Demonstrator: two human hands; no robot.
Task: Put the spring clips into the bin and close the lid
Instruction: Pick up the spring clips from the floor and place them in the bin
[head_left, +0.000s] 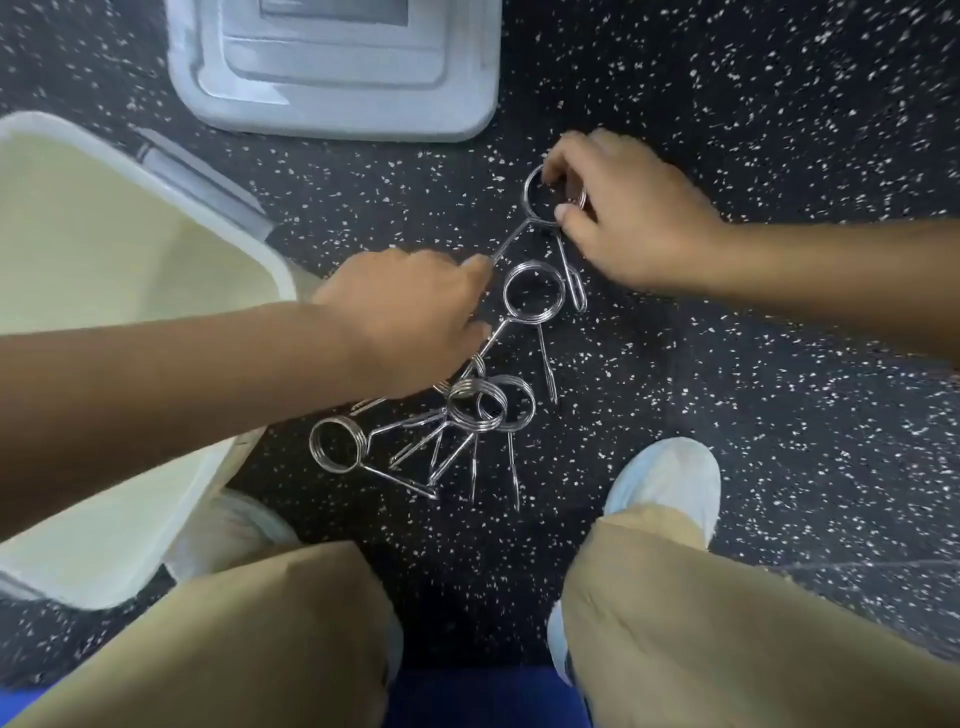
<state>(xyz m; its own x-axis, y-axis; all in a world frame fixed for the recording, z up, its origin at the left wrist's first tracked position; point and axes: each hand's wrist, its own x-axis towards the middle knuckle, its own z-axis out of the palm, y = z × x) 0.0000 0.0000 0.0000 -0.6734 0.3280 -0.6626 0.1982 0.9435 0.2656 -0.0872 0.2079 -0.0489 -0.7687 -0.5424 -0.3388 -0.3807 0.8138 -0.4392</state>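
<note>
My right hand (623, 218) pinched the far clip (545, 200); left hand (410, 317) closed on the next clip (534, 291), bin (156, 249) open alongside.

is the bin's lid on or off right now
Off. The grey lid lies flat on the floor beyond the open white bin.

Evenly and softly lit from above, faint shadows only. Motion blur smearing the speckled floor (779, 364) toward its far right corner. Wide-angle bending along the edges. Small glints on the spring clips (475, 405).
</note>
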